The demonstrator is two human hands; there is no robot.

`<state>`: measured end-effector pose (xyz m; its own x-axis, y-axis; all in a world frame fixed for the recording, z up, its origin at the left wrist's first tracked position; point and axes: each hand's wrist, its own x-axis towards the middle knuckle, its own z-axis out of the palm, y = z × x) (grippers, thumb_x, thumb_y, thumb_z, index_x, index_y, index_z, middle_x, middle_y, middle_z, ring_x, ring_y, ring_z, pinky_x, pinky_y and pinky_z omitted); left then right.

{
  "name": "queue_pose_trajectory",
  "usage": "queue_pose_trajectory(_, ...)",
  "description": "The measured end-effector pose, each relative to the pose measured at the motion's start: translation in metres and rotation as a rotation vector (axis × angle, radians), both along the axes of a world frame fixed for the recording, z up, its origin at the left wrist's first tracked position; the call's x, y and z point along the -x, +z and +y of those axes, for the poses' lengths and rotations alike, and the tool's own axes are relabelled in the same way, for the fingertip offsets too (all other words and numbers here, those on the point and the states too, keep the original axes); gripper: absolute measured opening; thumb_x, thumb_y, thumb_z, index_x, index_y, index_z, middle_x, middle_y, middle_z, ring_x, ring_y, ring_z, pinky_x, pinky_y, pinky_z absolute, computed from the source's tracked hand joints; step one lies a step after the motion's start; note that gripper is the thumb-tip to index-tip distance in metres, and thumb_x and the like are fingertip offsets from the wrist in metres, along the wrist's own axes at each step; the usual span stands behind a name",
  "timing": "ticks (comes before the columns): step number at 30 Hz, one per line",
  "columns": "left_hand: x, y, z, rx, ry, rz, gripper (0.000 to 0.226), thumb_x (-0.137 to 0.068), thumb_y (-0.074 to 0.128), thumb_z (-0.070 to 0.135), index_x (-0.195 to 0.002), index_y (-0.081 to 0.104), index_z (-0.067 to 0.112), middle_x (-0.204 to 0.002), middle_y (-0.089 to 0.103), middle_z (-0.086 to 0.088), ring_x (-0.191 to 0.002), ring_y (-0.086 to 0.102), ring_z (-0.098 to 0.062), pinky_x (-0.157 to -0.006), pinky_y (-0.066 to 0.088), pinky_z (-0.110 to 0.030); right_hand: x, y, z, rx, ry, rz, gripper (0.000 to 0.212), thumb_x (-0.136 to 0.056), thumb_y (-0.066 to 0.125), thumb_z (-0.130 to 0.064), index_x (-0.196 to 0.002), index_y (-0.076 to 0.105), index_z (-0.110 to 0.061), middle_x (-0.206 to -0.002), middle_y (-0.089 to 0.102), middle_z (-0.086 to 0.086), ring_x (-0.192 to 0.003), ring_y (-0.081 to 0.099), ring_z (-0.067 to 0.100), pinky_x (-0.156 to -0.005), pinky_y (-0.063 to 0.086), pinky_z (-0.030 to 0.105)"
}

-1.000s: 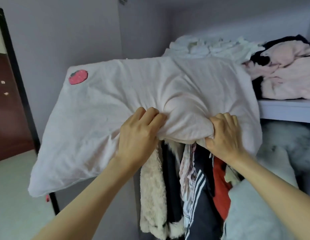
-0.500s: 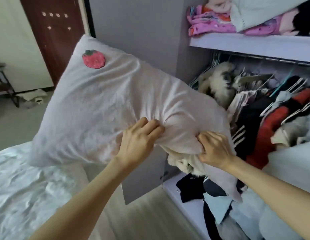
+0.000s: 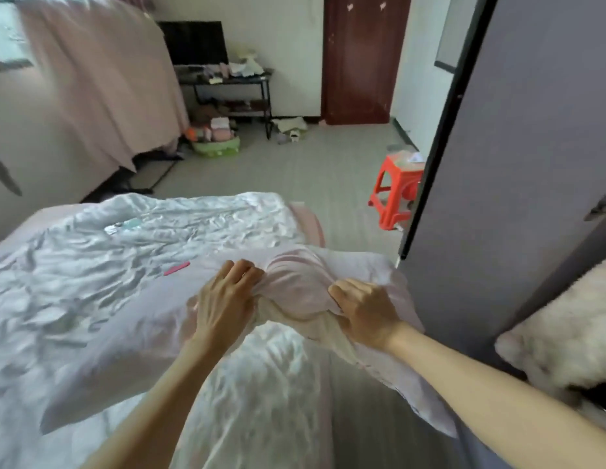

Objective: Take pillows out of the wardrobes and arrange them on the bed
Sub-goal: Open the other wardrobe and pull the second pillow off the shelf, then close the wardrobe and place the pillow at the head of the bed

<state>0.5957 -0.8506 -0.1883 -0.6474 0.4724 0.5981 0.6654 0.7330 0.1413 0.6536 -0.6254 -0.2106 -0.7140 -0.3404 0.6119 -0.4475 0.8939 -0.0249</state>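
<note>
Pillow (image 3: pixel 295 286): soft, light, floppy; hung over the bed (image 3: pixel 92 265).
Left hand (image 3: pixel 224 299): clenched on bunched cover.
Right hand (image 3: pixel 366 311): likewise clenched.
Hold: best by bunched edge, likely.

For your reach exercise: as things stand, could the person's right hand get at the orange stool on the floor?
Probably not. The right hand is shut on the pillow over the bed, and the orange stool stands well beyond it, partly behind the wardrobe door.

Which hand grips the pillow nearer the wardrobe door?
The right hand: it bunches the pillow on the side by the grey wardrobe door, while the left hand grips over the bed.
</note>
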Motion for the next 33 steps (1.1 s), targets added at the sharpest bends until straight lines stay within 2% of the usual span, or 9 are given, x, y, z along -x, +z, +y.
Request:
queue_pose_trajectory(4,0.008,-0.023,-0.068,0.04,0.325,0.019,0.027,-0.057,0.055,0.006,-0.081,0.069,0.009,-0.08,0.067,-0.011,-0.076,0.052,-0.028,-0.058,0.048,-0.039,0.054,-0.02,-0.061,-0.096,0.148,-0.004,0.012,-0.071,0.053,-0.019,-0.078,0.044,-0.016,-0.061,0.06,0.005,-0.053,0.057,0.024,-0.045,0.042,0.025)
queue_pose_trajectory(7,0.001,-0.054,-0.099,0.142,0.496,-0.205,0.03,-0.056,0.077,0.004,-0.085,0.072,0.014,-0.086,0.069,-0.011,-0.081,0.063,-0.034,-0.068,0.048,-0.043,0.071,-0.046,-0.084,-0.219,0.134,-0.18,0.028,-0.055,0.079,-0.019,-0.077,0.064,-0.016,-0.072,0.067,0.002,-0.064,0.064,0.021,-0.055,0.048,0.025)
queue_pose_trajectory(9,-0.001,-0.074,-0.104,0.237,0.535,-0.336,0.035,-0.059,0.083,0.011,-0.092,0.072,0.016,-0.093,0.069,-0.012,-0.088,0.064,-0.035,-0.074,0.05,-0.045,0.074,-0.062,-0.083,-0.245,0.131,-0.366,0.029,-0.062,0.075,-0.015,-0.089,0.065,-0.015,-0.087,0.068,0.004,-0.08,0.065,0.023,-0.067,0.049,0.033)
queue_pose_trajectory(12,0.006,-0.09,-0.08,0.27,0.542,-0.464,0.043,-0.08,0.067,0.03,-0.122,0.058,0.019,-0.124,0.059,-0.007,-0.119,0.049,-0.029,-0.095,0.036,-0.045,0.078,-0.073,-0.059,-0.201,0.073,-0.523,0.033,-0.085,0.052,-0.017,-0.117,0.052,-0.015,-0.119,0.057,0.004,-0.11,0.051,0.023,-0.091,0.035,0.039)
queue_pose_trajectory(15,0.024,-0.086,-0.031,0.185,0.439,-0.43,0.044,-0.088,0.056,0.033,-0.129,0.049,0.019,-0.133,0.053,-0.006,-0.126,0.042,-0.026,-0.101,0.029,-0.044,0.082,-0.063,-0.018,-0.12,0.0,-0.508,0.037,-0.086,0.048,-0.015,-0.123,0.048,-0.014,-0.125,0.053,0.006,-0.115,0.046,0.024,-0.092,0.031,0.038)
queue_pose_trajectory(20,0.056,-0.05,0.077,0.023,0.222,-0.348,0.039,-0.091,0.051,0.03,-0.128,0.049,0.02,-0.133,0.052,-0.002,-0.125,0.042,-0.023,-0.101,0.03,-0.039,0.079,-0.015,0.065,-0.02,-0.134,-0.359,0.032,-0.083,0.053,-0.007,-0.115,0.057,-0.009,-0.118,0.059,0.009,-0.109,0.054,0.028,-0.086,0.038,0.039)
queue_pose_trajectory(26,0.103,0.01,0.209,-0.234,-0.103,-0.332,0.035,-0.092,0.05,0.022,-0.126,0.052,0.014,-0.129,0.056,-0.007,-0.117,0.051,-0.025,-0.095,0.04,-0.037,0.073,0.056,0.164,0.15,-0.386,-0.175,0.028,-0.082,0.052,0.003,-0.107,0.061,-0.003,-0.111,0.062,0.013,-0.105,0.056,0.033,-0.082,0.042,0.043)
queue_pose_trajectory(30,0.142,0.065,0.292,-0.458,-0.368,-0.432,0.033,-0.094,0.045,0.015,-0.126,0.05,0.009,-0.125,0.057,-0.01,-0.111,0.056,-0.023,-0.089,0.046,-0.034,0.083,0.099,0.21,0.225,-0.535,-0.044,0.03,-0.083,0.052,0.006,-0.111,0.058,-0.001,-0.114,0.061,0.015,-0.104,0.056,0.035,-0.087,0.044,0.044)
queue_pose_trajectory(33,0.164,0.102,0.342,-0.564,-0.553,-0.566,0.033,-0.098,0.037,0.017,-0.13,0.045,0.015,-0.124,0.051,-0.005,-0.112,0.05,-0.017,-0.095,0.039,-0.03,0.09,0.124,0.231,0.298,-0.623,0.046,0.033,-0.085,0.051,0.003,-0.118,0.055,-0.002,-0.118,0.058,0.015,-0.109,0.054,0.032,-0.089,0.046,0.042)
